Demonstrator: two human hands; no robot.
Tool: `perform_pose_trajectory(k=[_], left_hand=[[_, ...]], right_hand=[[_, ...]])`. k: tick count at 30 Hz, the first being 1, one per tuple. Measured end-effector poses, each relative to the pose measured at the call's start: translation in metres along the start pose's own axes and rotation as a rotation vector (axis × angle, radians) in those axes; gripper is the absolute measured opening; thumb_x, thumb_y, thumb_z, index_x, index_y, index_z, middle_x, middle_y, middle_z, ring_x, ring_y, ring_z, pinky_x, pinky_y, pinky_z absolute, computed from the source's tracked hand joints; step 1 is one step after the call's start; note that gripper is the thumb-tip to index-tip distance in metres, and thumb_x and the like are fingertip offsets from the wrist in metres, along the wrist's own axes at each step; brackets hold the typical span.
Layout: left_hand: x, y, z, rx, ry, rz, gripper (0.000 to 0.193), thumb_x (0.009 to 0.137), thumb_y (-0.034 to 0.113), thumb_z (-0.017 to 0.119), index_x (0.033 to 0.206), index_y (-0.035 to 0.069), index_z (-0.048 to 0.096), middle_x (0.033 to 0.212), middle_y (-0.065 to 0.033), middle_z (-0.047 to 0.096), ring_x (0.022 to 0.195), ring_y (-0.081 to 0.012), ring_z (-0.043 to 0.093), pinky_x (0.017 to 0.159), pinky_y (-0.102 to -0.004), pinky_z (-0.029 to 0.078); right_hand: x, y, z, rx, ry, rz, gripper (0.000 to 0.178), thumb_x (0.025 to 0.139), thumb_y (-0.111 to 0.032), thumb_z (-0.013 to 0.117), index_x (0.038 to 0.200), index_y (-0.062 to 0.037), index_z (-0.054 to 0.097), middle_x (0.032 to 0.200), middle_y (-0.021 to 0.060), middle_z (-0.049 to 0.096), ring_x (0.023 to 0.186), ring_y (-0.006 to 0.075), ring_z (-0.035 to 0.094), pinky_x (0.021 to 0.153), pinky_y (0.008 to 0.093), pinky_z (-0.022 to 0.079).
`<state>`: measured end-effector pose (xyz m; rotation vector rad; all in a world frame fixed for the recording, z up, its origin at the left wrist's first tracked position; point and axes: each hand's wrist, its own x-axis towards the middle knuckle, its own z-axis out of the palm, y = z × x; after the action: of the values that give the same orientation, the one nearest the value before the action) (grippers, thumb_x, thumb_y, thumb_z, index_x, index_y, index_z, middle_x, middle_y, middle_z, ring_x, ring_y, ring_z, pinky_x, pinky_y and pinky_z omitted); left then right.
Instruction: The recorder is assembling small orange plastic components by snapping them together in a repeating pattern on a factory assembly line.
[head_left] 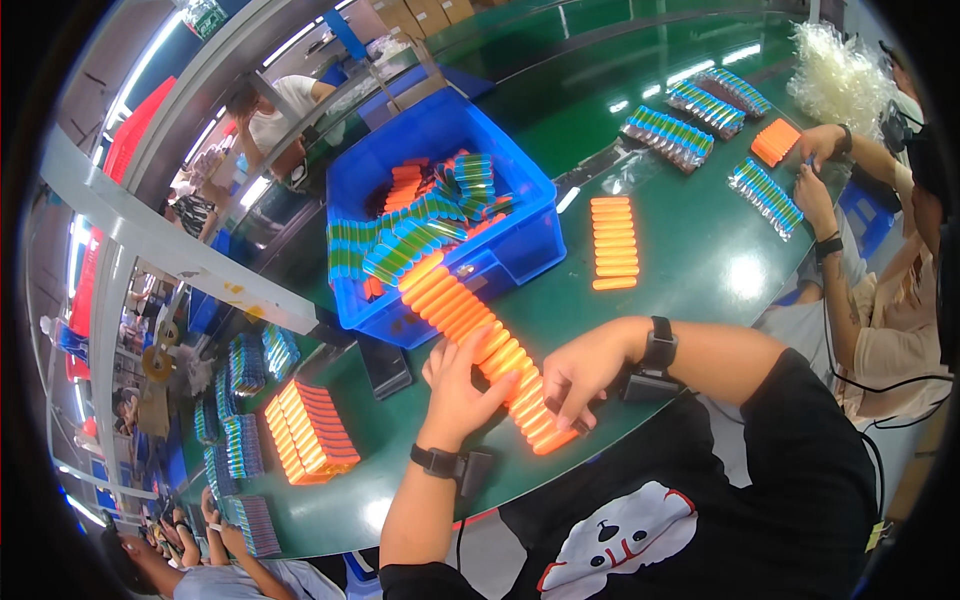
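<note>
A long strip of orange cylinders (462,312), set side by side, slopes from the rim of the blue bin (500,265) down to the table's near edge. My left hand (458,385) lies across the middle of this strip, thumb on one side and fingers on the other, gripping it. At its near end, my right hand (583,372) has its fingers bent and pressed together over the last cylinders. A small dark thing shows by those fingertips, too small to name. Inside the bin lie green-and-blue strips (405,240) and more orange ones, heaped loosely.
A short orange strip (614,243) lies right of the bin, and an orange stack (308,432) stands to the left. Green-and-blue strips (668,137) lie far right, near a co-worker's hands (818,170). A metal post (200,255) crosses at left.
</note>
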<state>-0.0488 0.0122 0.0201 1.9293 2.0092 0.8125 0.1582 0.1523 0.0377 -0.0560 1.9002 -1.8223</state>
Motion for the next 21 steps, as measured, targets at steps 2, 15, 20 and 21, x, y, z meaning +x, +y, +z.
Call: perform_pose_trajectory(k=[2, 15, 20, 21], left_hand=[[-0.001, 0.0, 0.003, 0.148, -0.013, 0.021, 0.074, 0.077, 0.037, 0.081, 0.142, 0.016, 0.054, 0.134, -0.0099, 0.058, 0.126, -0.0295, 0.045, 0.109, -0.0447, 0.026], [0.0, -0.004, -0.002, 0.142, -0.037, 0.008, 0.074, 0.072, 0.039, 0.083, 0.139, 0.022, 0.058, 0.13, -0.007, 0.06, 0.127, -0.0311, 0.044, 0.109, -0.0456, 0.024], [0.005, -0.003, -0.004, 0.081, -0.127, -0.037, 0.077, 0.072, 0.044, 0.081, 0.141, 0.02, 0.055, 0.141, -0.009, 0.053, 0.136, -0.0365, 0.037, 0.112, -0.0503, 0.02], [0.004, -0.006, -0.002, 0.083, -0.102, -0.007, 0.08, 0.072, 0.044, 0.081, 0.142, 0.019, 0.054, 0.141, -0.0093, 0.052, 0.136, -0.0366, 0.037, 0.112, -0.05, 0.02]], right_hand=[[0.002, 0.0, 0.0, -0.001, 0.004, 0.037, 0.025, 0.096, -0.027, 0.069, 0.096, -0.003, 0.074, 0.084, 0.0037, 0.075, 0.071, 0.0077, 0.072, 0.053, 0.0218, 0.046], [-0.002, -0.008, -0.011, -0.128, -0.029, 0.134, 0.026, 0.097, -0.029, 0.068, 0.098, -0.0037, 0.072, 0.081, 0.0033, 0.072, 0.063, 0.0117, 0.068, 0.055, 0.025, 0.048], [0.025, 0.013, -0.016, -0.054, 0.875, -0.525, 0.021, 0.098, -0.024, 0.066, 0.107, -0.0064, 0.074, 0.091, 0.0053, 0.07, 0.079, 0.0142, 0.065, 0.07, 0.0295, 0.051], [0.027, 0.016, -0.016, -0.058, 0.872, -0.528, 0.021, 0.098, -0.024, 0.066, 0.107, -0.0064, 0.074, 0.091, 0.0053, 0.07, 0.079, 0.0142, 0.065, 0.07, 0.0295, 0.051]])
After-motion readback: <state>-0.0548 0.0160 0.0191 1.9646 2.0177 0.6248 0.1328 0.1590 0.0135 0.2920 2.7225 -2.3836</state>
